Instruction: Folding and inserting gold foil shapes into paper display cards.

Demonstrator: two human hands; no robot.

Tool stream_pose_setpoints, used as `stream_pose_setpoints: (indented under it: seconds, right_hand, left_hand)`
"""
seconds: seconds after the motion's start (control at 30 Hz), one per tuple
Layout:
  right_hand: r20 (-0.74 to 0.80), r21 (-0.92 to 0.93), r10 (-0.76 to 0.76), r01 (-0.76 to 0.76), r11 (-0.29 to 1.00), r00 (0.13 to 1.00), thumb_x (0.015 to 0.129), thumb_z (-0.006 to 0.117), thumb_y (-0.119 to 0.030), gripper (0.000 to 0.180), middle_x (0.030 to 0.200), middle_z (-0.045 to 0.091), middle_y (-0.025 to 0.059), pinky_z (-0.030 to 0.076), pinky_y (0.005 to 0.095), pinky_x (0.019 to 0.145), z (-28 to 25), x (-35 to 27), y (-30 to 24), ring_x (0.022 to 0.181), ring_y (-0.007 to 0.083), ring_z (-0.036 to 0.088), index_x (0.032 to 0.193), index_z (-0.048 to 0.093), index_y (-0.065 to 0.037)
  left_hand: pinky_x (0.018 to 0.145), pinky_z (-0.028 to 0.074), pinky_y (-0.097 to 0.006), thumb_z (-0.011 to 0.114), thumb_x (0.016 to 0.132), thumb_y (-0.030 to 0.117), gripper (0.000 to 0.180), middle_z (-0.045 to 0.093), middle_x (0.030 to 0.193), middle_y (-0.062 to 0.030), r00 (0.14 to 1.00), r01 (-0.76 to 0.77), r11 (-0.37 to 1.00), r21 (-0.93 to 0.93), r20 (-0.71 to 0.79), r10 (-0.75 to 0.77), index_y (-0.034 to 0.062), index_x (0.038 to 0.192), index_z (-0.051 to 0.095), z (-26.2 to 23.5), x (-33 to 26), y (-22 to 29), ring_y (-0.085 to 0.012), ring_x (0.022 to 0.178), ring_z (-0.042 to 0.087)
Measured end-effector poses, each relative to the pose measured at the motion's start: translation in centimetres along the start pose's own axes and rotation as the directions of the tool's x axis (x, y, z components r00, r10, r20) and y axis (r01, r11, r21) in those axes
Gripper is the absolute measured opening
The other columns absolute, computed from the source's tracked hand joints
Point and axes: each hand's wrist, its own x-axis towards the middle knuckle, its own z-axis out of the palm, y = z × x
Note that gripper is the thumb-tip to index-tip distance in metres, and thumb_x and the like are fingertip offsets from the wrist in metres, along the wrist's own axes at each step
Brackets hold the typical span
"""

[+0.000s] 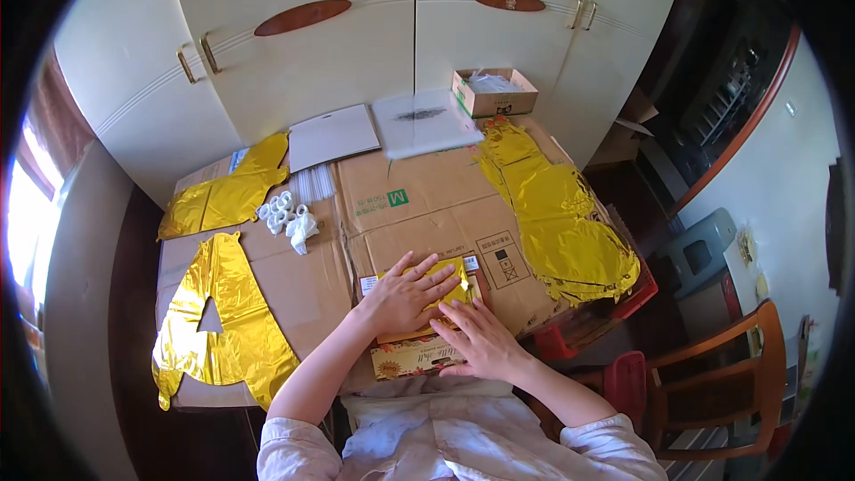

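My left hand (405,299) lies flat, fingers stretched out, on a small folded piece of gold foil (457,274) at the table's near edge. My right hand (482,340) rests beside it with its fingers spread, the fingertips touching the foil's near right side. Both hands are open. Under the foil and hands lies a cream printed card or packet (403,362) with a floral pattern; most of it is covered. To the left lies a flat gold foil balloon (236,338) shaped like the letter A.
More flat gold foil balloons lie at the far left (223,196) and in a right-hand pile (570,232). White ribbon rolls (280,210), a white board (334,136), clear plastic bags (426,123) and an open box (495,102) sit on the cardboard-covered table (419,205). A wooden chair (757,374) stands right.
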Motion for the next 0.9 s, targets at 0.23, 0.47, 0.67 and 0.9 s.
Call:
stream_pose_setpoints:
  seconds: [0.23, 0.47, 0.67, 0.9]
  right_hand:
    - [-0.005, -0.066, 0.024, -0.024, 0.998, 1.0, 0.075, 0.065, -0.065, 0.097, 0.151, 0.025, 0.018, 0.028, 0.0604, 0.11, 0.1, -0.2, 0.3, 0.134, 0.0407, 0.034, 0.146, 0.034, -0.008]
    - [-0.079, 0.239, 0.041, -0.021, 0.971, 0.996, 0.076, 0.061, -0.069, 0.104, 0.149, 0.026, 0.0224, 0.022, 0.0585, 0.114, -0.6, 0.2, 1.2, 0.139, 0.0407, 0.028, 0.147, 0.028, 0.0]
    - [0.021, 0.008, 0.146, -0.147, 0.989, 0.989, 0.1, 0.038, -0.049, 0.07, 0.148, 0.04, 0.0197, 0.021, 0.0522, 0.116, -1.3, 3.5, 5.8, 0.14, 0.0321, 0.035, 0.146, 0.031, 0.003]
    - [0.073, -0.041, 0.152, -0.15, 0.988, 0.986, 0.101, 0.036, -0.049, 0.07, 0.147, 0.042, 0.021, 0.02, 0.0486, 0.117, -0.5, 3.6, 7.1, 0.14, 0.031, 0.036, 0.145, 0.032, 0.005]
  left_hand:
    - [0.118, 0.017, -0.05, 0.04, 0.097, 0.04, 0.057, 0.033, 0.155, -0.0086, 1.0, -0.008, 1.0, -0.011, -0.007, 0.008, 0.0167, 0.148, 0.037, 0.0, -0.1, 0.7, -0.0282, 0.145, 0.027]
    - [0.119, 0.014, -0.052, 0.04, 0.095, 0.042, 0.061, 0.029, 0.156, -0.0129, 0.997, 0.053, 0.996, -0.073, 0.064, -0.049, 0.0117, 0.148, 0.037, 0.0, -0.5, 2.7, -0.0284, 0.146, 0.022]
    - [0.119, 0.015, -0.049, 0.037, 0.095, 0.048, 0.064, 0.03, 0.155, -0.0144, 0.999, 0.03, 0.999, -0.033, -0.039, -0.031, 0.0077, 0.144, 0.041, 0.3, -0.6, 2.6, -0.0273, 0.146, 0.024]
    - [0.119, 0.018, -0.044, 0.04, 0.095, 0.048, 0.066, 0.032, 0.154, -0.0166, 0.999, 0.049, 0.998, -0.043, -0.02, -0.05, 0.004, 0.143, 0.042, 0.4, -0.6, 3.1, -0.0279, 0.145, 0.026]
